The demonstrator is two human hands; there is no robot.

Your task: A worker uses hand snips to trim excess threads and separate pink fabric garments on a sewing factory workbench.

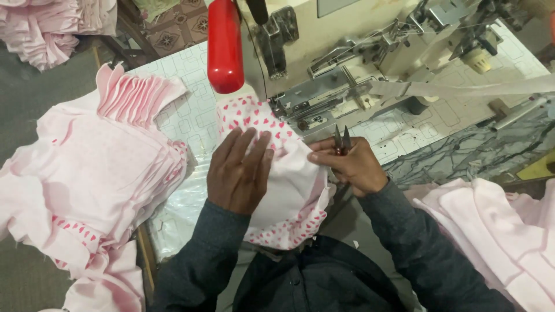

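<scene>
The sewing machine (370, 63) fills the top of the view, pale cream with a grey metal bed, standing on a white patterned table (191, 110). To the left of the machine, a big stack of folded pink cloth pieces (98, 167) spills off the table edge. To the right of the machine and lower, more pink cloth (497, 231) lies heaped beside the person's right sleeve. A red cylinder (225, 46) hangs just left of the machine's needle area. A pale strip of tape (462, 88) runs from the machine's bed off to the right.

Directly in front of the machine lies the heart-print cloth (283, 190), white with pink hearts, its top end reaching the metal bed. The left hand (238, 172) lies flat on this cloth, fingers spread, pressing it down. The right hand (347, 164) pinches the cloth's right edge and is closed around small snips (341, 140), whose blades point up toward the machine.
</scene>
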